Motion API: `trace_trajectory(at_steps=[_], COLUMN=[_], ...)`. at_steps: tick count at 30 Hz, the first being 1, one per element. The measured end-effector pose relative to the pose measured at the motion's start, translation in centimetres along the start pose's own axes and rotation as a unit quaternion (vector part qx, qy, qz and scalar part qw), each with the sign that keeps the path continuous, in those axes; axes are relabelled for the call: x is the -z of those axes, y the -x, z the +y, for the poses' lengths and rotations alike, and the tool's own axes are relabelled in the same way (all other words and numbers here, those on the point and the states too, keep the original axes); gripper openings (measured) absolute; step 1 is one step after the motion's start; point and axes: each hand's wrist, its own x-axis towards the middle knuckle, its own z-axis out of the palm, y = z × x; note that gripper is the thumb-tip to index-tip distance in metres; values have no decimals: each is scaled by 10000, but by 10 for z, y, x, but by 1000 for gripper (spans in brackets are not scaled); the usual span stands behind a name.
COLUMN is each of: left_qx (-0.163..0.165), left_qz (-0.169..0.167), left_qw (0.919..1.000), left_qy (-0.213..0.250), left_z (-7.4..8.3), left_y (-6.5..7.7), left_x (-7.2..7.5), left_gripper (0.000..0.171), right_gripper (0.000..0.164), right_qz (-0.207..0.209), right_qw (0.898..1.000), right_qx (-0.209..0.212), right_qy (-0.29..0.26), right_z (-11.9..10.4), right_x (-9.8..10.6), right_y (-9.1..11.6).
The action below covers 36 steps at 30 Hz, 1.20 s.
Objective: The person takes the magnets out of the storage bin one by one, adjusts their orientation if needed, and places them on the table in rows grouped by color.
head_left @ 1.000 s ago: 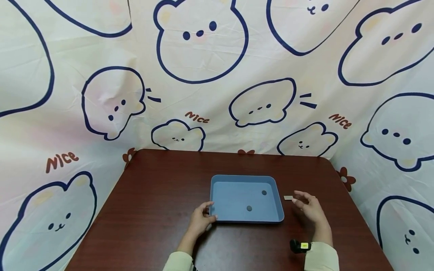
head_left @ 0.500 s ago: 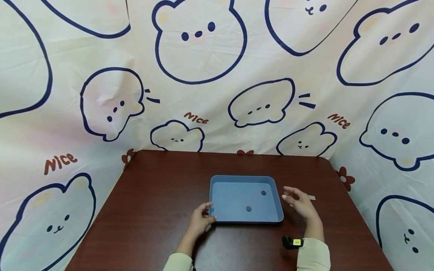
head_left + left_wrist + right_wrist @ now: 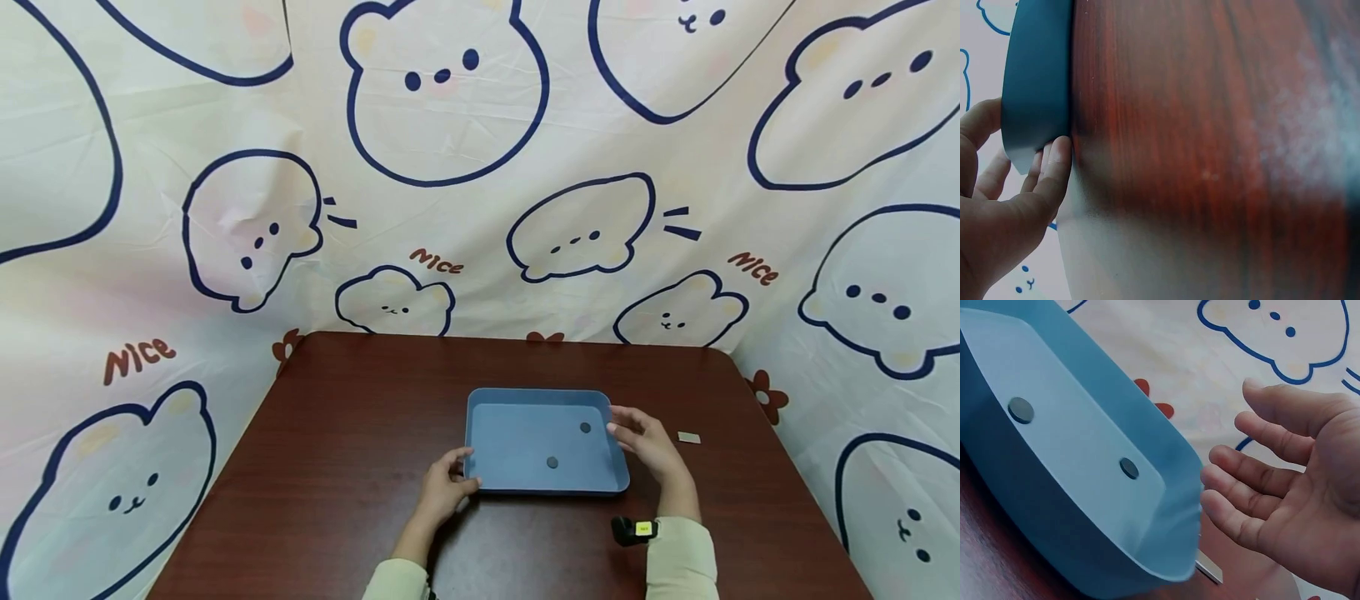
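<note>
A light blue rectangular tray (image 3: 517, 442) rests on the brown table. Two dark round discs, coin-like, lie in it: one disc (image 3: 585, 427) toward the right, the other disc (image 3: 552, 462) nearer the front. My left hand (image 3: 441, 487) holds the tray's front-left corner, its thumb on the front wall and fingers along the left side. At the right wall is my right hand (image 3: 648, 446), fingers loosely spread and gripping nothing. Its fingertips are at the rim; whether they touch it I cannot tell. A small pale rectangular piece (image 3: 688, 437) lies right of that hand.
The brown table (image 3: 360, 417) extends on all sides of the tray. A cream cloth (image 3: 480, 217) with bear drawings hangs behind it and at both sides. A black wrist camera (image 3: 626, 531) sits by the right sleeve.
My right hand has moved left from beside the pale piece to the tray's right wall. The piece now lies farther right than a second ago. Left hand and tray stay put.
</note>
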Motion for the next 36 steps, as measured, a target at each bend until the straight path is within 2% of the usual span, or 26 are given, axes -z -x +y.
trace_trajectory(at_steps=[7, 13, 19, 26, 36], left_qx=[-24, -3, -36, -15, -96], left_qz=[13, 54, 60, 66, 27], left_qw=[10000, 10000, 10000, 10000, 9999], left_qy=[22, 19, 47, 15, 42], left_z=[1, -1, 0, -1, -2], left_y=[1, 1, 0, -2, 0], left_x=[-1, -1, -1, 0, 2], left_gripper=[49, 49, 49, 50, 50], right_gripper=[50, 53, 52, 51, 45], right_qz=[-178, -267, -168, -11, 214], right_qw=[9998, 9995, 9994, 9998, 9993], right_qx=[90, 76, 98, -41, 45], right_qy=[33, 130, 283, 219, 304], right_z=[-4, -5, -7, 0, 12], right_x=[-12, -21, -29, -40, -53], right_y=[-8, -15, -23, -36, -46])
